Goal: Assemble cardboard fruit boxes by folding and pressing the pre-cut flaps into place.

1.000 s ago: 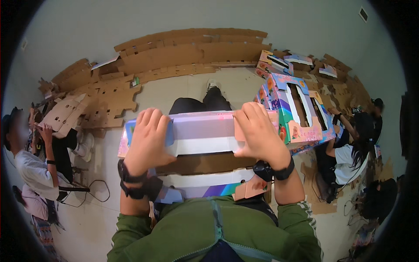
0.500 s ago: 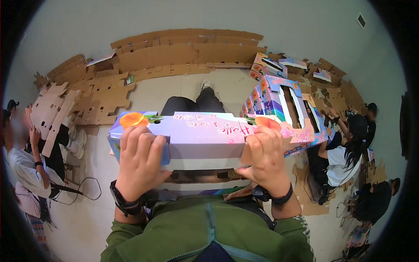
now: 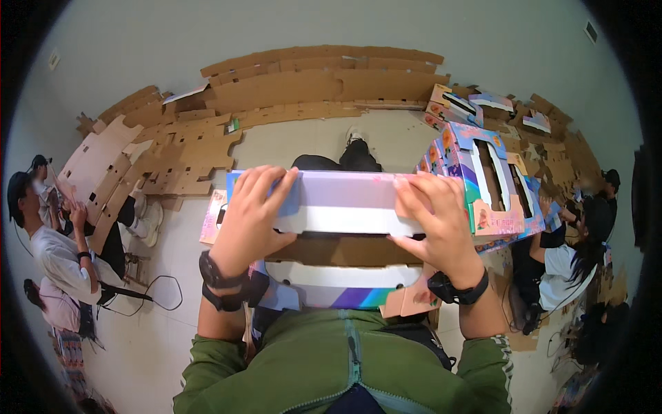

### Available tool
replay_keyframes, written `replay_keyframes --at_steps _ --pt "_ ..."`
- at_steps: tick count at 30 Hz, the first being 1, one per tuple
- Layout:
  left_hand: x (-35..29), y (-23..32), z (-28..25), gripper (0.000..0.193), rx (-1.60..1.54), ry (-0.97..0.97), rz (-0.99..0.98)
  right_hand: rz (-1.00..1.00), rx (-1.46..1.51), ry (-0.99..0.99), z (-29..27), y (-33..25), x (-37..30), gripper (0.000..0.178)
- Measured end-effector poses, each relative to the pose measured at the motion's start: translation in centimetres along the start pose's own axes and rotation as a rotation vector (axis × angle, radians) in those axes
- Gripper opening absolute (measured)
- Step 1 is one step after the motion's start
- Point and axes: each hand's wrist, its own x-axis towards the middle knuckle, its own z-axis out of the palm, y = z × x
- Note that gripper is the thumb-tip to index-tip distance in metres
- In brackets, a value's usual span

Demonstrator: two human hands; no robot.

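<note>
In front of my body is a printed cardboard box (image 3: 348, 210) in lilac, white and blue, with a long opening along its upper side. Brown inner cardboard shows through that opening. My left hand (image 3: 252, 224) grips the far panel at its left end, fingers over the upper edge and thumb on the near side. At the right end my right hand (image 3: 438, 224) holds the same panel in a like way. The near panel (image 3: 345, 279), white with purple and green stripes, lies close to my green jacket. My fingertips behind the far edge are partly hidden.
Several finished-looking printed boxes (image 3: 458, 155) stand in a row at the right. Flat brown cardboard sheets (image 3: 276, 90) lie along the far wall. A person at the left (image 3: 65, 262) handles a large cardboard sheet (image 3: 100, 169); another person (image 3: 565, 269) sits at the right among boxes.
The box has tipped so its printed fruit panel turns out of sight and the opening shows wider. Both hands stay on it, their fingers now more spread. My view has shifted slightly left.
</note>
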Motion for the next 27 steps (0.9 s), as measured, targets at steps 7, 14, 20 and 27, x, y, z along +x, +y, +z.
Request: replay_keyframes --at_steps 7,14,20,27 --pt "1.8 -4.3 3.9 0.073 -0.065 -0.198 0.043 -0.073 0.487 -0.494 0.9 0.0 -2.4 0.057" --pt "-2.5 -3.9 2.0 0.083 -0.397 -0.535 0.161 0.038 0.277 -0.410 3.7 1.4 -5.0 0.072" --pt "-5.8 -1.6 3.9 0.089 -0.361 -0.331 -0.004 0.099 0.249 -0.348 5.3 -0.4 -6.8 0.082" --pt "-6.1 -0.1 4.9 0.092 -0.361 -0.214 -0.135 0.159 0.107 -0.342 5.5 -1.7 -7.9 0.085"
